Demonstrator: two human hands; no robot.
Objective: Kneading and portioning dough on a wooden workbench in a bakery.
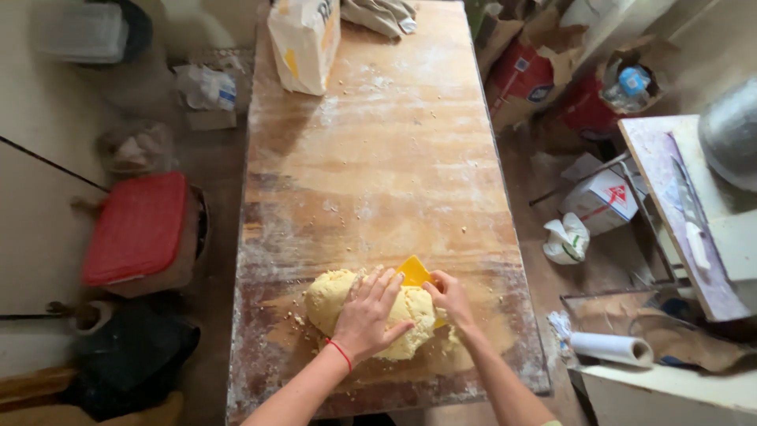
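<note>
Down in the lower middle of the frame, the fingers of the left hand are spreading flat and open across the top of a pale yellow lump of dough, pressing on it rather than gripping; a thin red band is circling that wrist. Just to the right, the right hand is curling its fingers closed around a yellow plastic scraper, whose upper edge is sticking out above the dough while its lower part is hiding behind the hand and the dough's right side. The dough is sitting on the near end of a long wooden counter dusted with flour, with crumbs lying around it. At the top of the frame, on the far end of the counter, a white paper sack with yellow marks is standing upright, and a crumpled brown bag is lying beside it. Left of the counter, on the floor, a box with a red lid is resting. To the right, cardboard boxes, a white plastic bag and a roll of white paper are lying about
</note>
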